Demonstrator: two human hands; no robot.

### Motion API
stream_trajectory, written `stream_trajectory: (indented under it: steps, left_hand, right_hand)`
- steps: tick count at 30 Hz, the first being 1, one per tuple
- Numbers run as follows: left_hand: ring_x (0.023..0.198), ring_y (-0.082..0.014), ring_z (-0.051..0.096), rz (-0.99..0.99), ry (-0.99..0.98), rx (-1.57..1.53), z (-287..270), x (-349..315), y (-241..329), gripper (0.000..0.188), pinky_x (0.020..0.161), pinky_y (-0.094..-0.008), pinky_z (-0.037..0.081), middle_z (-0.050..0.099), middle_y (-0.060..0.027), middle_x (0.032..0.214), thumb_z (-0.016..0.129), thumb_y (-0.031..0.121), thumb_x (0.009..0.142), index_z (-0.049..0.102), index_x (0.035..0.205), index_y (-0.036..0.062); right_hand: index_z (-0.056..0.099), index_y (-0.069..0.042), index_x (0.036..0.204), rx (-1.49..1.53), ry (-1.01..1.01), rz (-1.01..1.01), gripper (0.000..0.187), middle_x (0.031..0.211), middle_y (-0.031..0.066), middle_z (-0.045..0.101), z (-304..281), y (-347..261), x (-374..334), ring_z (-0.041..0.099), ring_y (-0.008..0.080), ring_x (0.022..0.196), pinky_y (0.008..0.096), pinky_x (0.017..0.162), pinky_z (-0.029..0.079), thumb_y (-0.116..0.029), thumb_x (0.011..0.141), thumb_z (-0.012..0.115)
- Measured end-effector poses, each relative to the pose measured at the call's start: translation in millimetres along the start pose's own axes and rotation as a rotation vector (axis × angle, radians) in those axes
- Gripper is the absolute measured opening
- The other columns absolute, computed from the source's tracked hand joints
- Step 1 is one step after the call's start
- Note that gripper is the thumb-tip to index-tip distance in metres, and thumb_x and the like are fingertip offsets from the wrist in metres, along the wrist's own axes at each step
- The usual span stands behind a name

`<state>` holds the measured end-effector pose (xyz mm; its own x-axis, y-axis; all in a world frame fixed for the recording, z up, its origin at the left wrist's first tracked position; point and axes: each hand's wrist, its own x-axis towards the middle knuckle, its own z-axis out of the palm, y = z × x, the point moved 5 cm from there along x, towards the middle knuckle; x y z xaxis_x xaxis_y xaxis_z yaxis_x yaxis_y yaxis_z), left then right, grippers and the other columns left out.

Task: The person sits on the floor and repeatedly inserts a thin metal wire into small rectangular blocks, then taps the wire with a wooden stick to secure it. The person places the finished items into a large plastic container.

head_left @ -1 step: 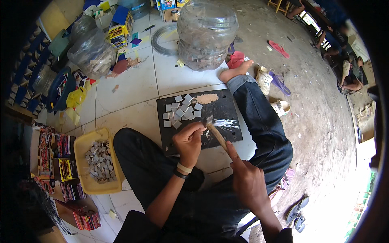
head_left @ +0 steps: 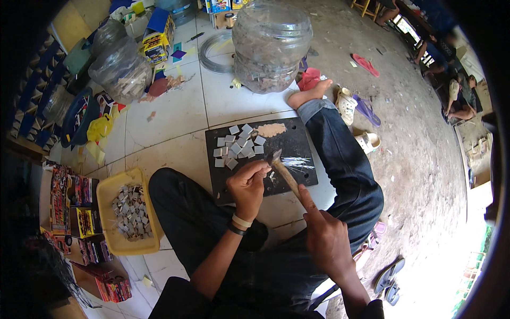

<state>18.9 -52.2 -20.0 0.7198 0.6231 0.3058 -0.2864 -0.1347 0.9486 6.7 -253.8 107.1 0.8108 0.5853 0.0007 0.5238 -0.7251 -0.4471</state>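
My right hand (head_left: 326, 234) grips a small hammer (head_left: 288, 178) by its wooden handle, the forefinger stretched along it. The dark hammer head is beside the fingertips of my left hand (head_left: 247, 187), over a black board (head_left: 223, 178). My left hand is closed in a pinch; what it holds, if anything, is too small to make out. On the board's left half lies a loose heap of small grey square pieces (head_left: 242, 143). A bunch of thin silvery wires (head_left: 297, 162) lies on the right, below a patch of tan powder (head_left: 271, 129).
A yellow tray (head_left: 154, 242) of similar small pieces stands left of my knee, beside boxes of colourful packets (head_left: 87, 223). Beyond the board are a large clear plastic container (head_left: 272, 48) and a wire coil (head_left: 208, 64). Sandals (head_left: 366, 109) lie to the right; people sit far right.
The hammer head has shifted very slightly up and to the right with my right hand. My left hand stays in place.
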Motion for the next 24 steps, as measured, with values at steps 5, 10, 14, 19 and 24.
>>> stream_trajectory:
  steps: [5, 10, 14, 19, 24]
  left_hand:
    - [0.089, -0.0152, 0.076, 0.016, 0.003, -0.036, 2.3, 1.8, -6.7, 0.011, 0.082, -0.0283, 0.063, 0.081, -0.0121, 0.102, 0.071, -0.013, 0.099, 0.079, 0.106, -0.008]
    - [0.086, -0.0109, 0.07, 0.017, -0.001, -0.018, -0.1, 0.5, -9.8, 0.008, 0.077, -0.0264, 0.059, 0.08, -0.0094, 0.105, 0.075, -0.009, 0.099, 0.079, 0.106, -0.0069]
    - [0.09, -0.0127, 0.076, 0.004, 0.012, -0.08, 2.7, 0.5, -8.7, 0.017, 0.08, -0.0246, 0.062, 0.08, -0.0106, 0.101, 0.074, -0.01, 0.098, 0.079, 0.115, -0.0067]
    - [0.091, -0.0097, 0.074, -0.099, 0.009, -0.1, 2.5, -1.0, -6.4, 0.046, 0.08, -0.0233, 0.061, 0.08, -0.0083, 0.101, 0.076, -0.008, 0.098, 0.068, 0.143, -0.0016]
    - [0.09, -0.0086, 0.073, -0.078, 0.007, -0.106, 2.7, -0.7, -6.6, 0.056, 0.08, -0.0229, 0.06, 0.081, -0.0082, 0.101, 0.076, -0.006, 0.099, 0.059, 0.152, -0.0009]
  right_hand:
    - [0.044, -0.019, 0.17, 0.204, 0.204, -0.058, 0.077, 0.073, 0.0175, 0.066, 0.8, 3.1, -3.9, 0.071, 0.0379, 0.061, 0.0526, 0.057, 0.057, 0.001, 0.098, 0.064]
    - [0.043, -0.019, 0.17, 0.057, 0.003, 0.003, 0.075, 0.071, 0.0186, 0.067, 17.7, 11.3, -1.7, 0.072, 0.0389, 0.06, 0.0531, 0.057, 0.057, -0.001, 0.101, 0.065]
    - [0.043, -0.02, 0.17, 0.101, 0.065, -0.016, 0.072, 0.072, 0.0191, 0.069, 8.3, 10.6, -0.2, 0.072, 0.0393, 0.06, 0.053, 0.057, 0.058, -0.003, 0.103, 0.065]
    - [0.045, -0.02, 0.17, 0.124, 0.076, -0.018, 0.071, 0.073, 0.0196, 0.069, 1.0, 5.7, 1.8, 0.072, 0.0395, 0.061, 0.053, 0.058, 0.057, -0.003, 0.104, 0.065]
    - [0.045, -0.019, 0.169, 0.189, 0.211, -0.035, 0.071, 0.073, 0.0195, 0.069, -4.4, 0.6, 2.7, 0.072, 0.0398, 0.062, 0.0525, 0.058, 0.057, -0.002, 0.103, 0.065]
